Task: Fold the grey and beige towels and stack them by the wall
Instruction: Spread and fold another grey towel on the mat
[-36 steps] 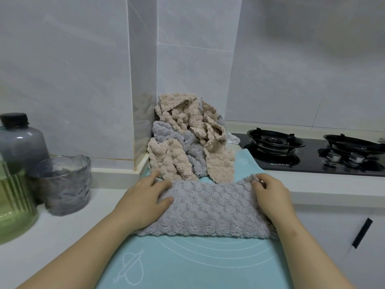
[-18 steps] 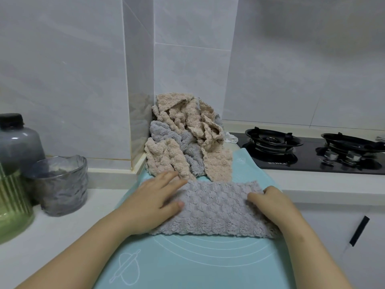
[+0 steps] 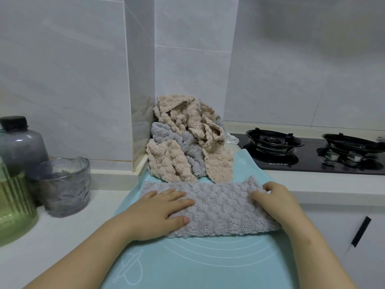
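Towel [image 3: 218, 207], L hand [image 3: 158, 209] flat, R hand [image 3: 275, 199] gripping edge

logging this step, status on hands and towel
Left hand flat on grey towel, right hand grips its right end. Towel a folded strip on mat. Unfolded pile behind, not blocking.

Tiny white print on the black hob [image 3: 308, 163], too small to read.

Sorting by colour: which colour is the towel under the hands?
Grey towel, clearest in head view.
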Demonstrator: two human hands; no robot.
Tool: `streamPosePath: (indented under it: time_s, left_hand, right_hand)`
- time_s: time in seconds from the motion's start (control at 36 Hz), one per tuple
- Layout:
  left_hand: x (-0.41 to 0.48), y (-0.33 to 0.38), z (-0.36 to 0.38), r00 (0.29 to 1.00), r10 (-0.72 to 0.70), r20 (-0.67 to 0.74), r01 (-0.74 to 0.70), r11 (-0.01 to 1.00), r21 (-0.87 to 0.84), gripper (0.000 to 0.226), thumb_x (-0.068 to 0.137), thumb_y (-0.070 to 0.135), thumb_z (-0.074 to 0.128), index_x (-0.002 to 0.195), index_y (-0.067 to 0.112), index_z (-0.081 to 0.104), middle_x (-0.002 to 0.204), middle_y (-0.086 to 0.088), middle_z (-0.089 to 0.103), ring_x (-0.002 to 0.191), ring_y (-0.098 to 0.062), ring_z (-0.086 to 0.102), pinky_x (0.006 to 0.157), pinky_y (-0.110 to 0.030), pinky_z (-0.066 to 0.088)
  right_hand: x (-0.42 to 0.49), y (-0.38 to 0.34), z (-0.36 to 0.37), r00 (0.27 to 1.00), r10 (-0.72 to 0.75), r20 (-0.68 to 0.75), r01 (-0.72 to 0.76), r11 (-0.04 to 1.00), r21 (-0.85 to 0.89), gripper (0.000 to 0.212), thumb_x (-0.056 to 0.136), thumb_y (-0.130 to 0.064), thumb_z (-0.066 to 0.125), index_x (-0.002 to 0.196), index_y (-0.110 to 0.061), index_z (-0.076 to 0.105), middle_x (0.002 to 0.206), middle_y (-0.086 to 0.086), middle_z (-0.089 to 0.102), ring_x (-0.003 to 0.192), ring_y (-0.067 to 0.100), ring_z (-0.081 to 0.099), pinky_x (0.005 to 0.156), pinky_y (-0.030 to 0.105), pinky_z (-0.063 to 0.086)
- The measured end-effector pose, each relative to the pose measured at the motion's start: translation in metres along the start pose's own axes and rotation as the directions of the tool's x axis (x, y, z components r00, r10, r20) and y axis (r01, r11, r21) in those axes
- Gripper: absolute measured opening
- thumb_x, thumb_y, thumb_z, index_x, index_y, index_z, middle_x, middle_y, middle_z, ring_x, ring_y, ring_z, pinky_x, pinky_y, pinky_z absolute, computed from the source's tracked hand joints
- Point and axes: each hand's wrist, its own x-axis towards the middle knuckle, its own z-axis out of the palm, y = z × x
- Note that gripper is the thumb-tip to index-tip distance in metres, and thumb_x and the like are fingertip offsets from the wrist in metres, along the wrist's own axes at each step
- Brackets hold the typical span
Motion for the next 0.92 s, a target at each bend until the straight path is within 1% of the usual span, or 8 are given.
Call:
streamPosePath:
  time_s: [0.11, 0.17, 0.25, 0.36, 0.53, 0.72, 0.81, 0.92]
  left_hand:
    - [-0.001, -0.002, -0.004, 0.937, -0.069, -0.343, -0.032, 0.959, -0.28, 0.071, 0.07, 0.07, 0.026, 0.13, 0.038, 0.046, 0.137, 0.014, 0.046, 0.123, -0.003, 0.041, 0.1, -0.018, 0.03]
    - [-0.001, 0.0, -0.009, 0.864, -0.218, -0.453, -0.065, 0.845, -0.531, 0.027, 0.082, 0.051, 0.049, 0.104, 0.038, 0.059, 0.109, 0.01, 0.063, 0.093, -0.004, 0.055, 0.078, -0.013, 0.04]
    - [0.002, 0.003, -0.013, 0.853, -0.404, -0.331, -0.139, 0.436, -0.889, 0.017, 0.092, 0.012, 0.054, 0.094, 0.026, 0.064, 0.084, 0.001, 0.066, 0.065, -0.01, 0.056, 0.053, -0.019, 0.04]
    - [0.001, 0.005, -0.022, 0.884, -0.438, -0.164, -0.161, 0.045, -0.986, 0.017, 0.096, 0.023, 0.045, 0.109, 0.019, 0.055, 0.085, -0.008, 0.066, 0.056, -0.013, 0.06, 0.041, -0.02, 0.043]
    - [-0.005, 0.001, -0.028, 0.913, -0.406, -0.047, -0.139, -0.202, -0.97, 0.035, 0.094, 0.051, 0.034, 0.126, 0.036, 0.039, 0.081, -0.015, 0.07, 0.056, -0.022, 0.068, 0.047, -0.027, 0.054]
    - [-0.005, -0.001, -0.024, 0.881, -0.453, -0.136, -0.115, 0.074, -0.991, 0.018, 0.09, 0.022, 0.057, 0.108, 0.025, 0.062, 0.08, -0.004, 0.062, 0.053, -0.007, 0.06, 0.046, -0.02, 0.049]
    - [0.0, -0.004, -0.017, 0.858, -0.462, -0.224, -0.091, 0.293, -0.952, 0.01, 0.078, 0.011, 0.072, 0.082, 0.02, 0.069, 0.075, 0.002, 0.066, 0.058, -0.004, 0.057, 0.053, -0.016, 0.045]
    - [0.0, -0.01, -0.02, 0.799, -0.536, -0.273, -0.123, 0.298, -0.946, 0.013, 0.074, 0.006, 0.075, 0.074, 0.017, 0.07, 0.066, -0.004, 0.065, 0.048, -0.006, 0.053, 0.046, -0.014, 0.043]
  right_hand:
    - [-0.005, -0.011, -0.006, 0.998, 0.044, 0.041, -0.055, 0.942, 0.332, 0.009, 0.081, -0.01, 0.061, 0.084, -0.002, 0.059, 0.073, 0.012, 0.055, 0.061, 0.023, 0.048, 0.053, 0.027, 0.033]
    - [-0.008, -0.02, -0.008, 0.993, 0.051, 0.105, -0.092, 0.891, 0.444, 0.006, 0.084, -0.008, 0.06, 0.081, -0.004, 0.058, 0.07, 0.012, 0.057, 0.057, 0.023, 0.052, 0.05, 0.025, 0.037]
    - [-0.013, -0.042, -0.009, 0.99, -0.011, 0.142, -0.065, 0.85, 0.522, 0.006, 0.086, -0.008, 0.06, 0.08, -0.008, 0.061, 0.066, 0.007, 0.062, 0.054, 0.02, 0.058, 0.044, 0.021, 0.044]
    - [-0.017, -0.081, -0.001, 0.972, -0.146, 0.182, 0.031, 0.853, 0.52, 0.004, 0.087, -0.01, 0.062, 0.091, -0.011, 0.062, 0.068, 0.006, 0.062, 0.05, 0.015, 0.059, 0.042, 0.019, 0.044]
    - [-0.023, -0.115, 0.023, 0.852, -0.341, 0.397, 0.108, 0.857, 0.503, 0.017, 0.089, -0.032, 0.059, 0.094, -0.017, 0.065, 0.055, -0.008, 0.062, 0.039, 0.007, 0.046, 0.04, 0.019, 0.03]
    - [-0.02, -0.089, 0.048, 0.968, -0.129, 0.214, -0.072, 0.676, 0.733, 0.01, 0.092, -0.011, 0.053, 0.084, -0.011, 0.06, 0.055, 0.006, 0.053, 0.028, 0.005, 0.038, 0.033, 0.011, 0.024]
    - [-0.016, -0.08, 0.049, 0.98, -0.117, 0.162, -0.024, 0.738, 0.675, 0.014, 0.09, -0.009, 0.054, 0.078, -0.012, 0.06, 0.055, 0.004, 0.053, 0.031, 0.006, 0.035, 0.033, 0.014, 0.025]
    - [-0.012, -0.074, 0.051, 0.98, -0.156, 0.121, 0.058, 0.814, 0.578, 0.012, 0.089, -0.013, 0.056, 0.079, -0.012, 0.062, 0.06, 0.002, 0.058, 0.044, 0.012, 0.042, 0.044, 0.021, 0.031]
